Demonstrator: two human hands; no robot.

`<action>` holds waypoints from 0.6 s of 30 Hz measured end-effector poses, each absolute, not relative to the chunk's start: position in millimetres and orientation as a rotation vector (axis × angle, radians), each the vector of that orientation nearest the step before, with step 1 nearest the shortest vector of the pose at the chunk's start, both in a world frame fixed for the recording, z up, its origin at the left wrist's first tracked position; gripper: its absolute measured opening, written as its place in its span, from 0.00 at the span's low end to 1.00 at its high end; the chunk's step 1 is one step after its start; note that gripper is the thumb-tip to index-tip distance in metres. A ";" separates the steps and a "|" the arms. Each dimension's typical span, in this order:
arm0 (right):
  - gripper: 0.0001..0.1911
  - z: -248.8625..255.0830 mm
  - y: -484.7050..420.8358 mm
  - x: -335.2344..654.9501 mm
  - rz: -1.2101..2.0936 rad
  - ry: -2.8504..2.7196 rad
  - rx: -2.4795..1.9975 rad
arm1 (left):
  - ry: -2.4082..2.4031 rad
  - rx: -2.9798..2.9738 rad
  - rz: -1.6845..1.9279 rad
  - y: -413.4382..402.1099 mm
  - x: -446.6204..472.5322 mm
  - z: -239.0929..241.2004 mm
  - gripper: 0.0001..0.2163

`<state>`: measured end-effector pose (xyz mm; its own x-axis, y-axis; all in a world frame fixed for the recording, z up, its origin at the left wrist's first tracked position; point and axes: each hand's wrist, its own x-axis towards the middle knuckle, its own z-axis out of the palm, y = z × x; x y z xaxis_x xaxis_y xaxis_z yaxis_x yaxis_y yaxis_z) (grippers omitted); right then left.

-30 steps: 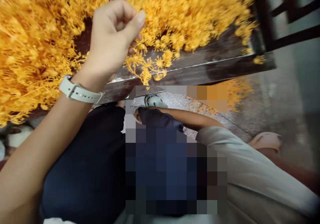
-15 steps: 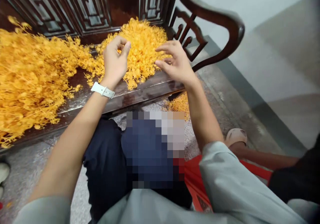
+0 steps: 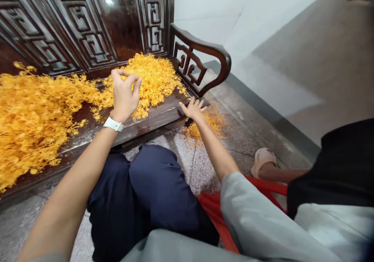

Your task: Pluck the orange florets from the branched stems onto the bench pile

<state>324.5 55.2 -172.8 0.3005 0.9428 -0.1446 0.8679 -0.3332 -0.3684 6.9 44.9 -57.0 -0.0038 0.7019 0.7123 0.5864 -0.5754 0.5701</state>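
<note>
Sprays of yellow flowers (image 3: 32, 122) are lying heaped along the dark wooden bench (image 3: 143, 127). The person's left hand (image 3: 126, 92) is hovering half-curled before the smaller heap (image 3: 157, 83); whether it is pinching anything, I cannot tell. The right hand (image 3: 193, 108) is showing spread and released near the bench's front corner, while orange strands (image 3: 215, 121) are lying on the floor (image 3: 201, 166).

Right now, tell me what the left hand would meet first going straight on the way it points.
The left hand would probably first meet the right-hand heap of yellow flower sprays on the carved wooden bench; depth is unclear, so any gap is hard to judge.
</note>
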 end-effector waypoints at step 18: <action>0.34 -124.5 43.4 252.2 0.863 -1.687 -1.074 | 1.264 2.119 1.702 19.5 2.0 -40.2 0.21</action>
<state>252.2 43.4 -124.5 -0.1890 0.9251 0.3292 0.2748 0.3717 -0.8867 2.0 19.5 -40.2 0.0047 0.6749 0.7379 0.5118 -0.6356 0.5780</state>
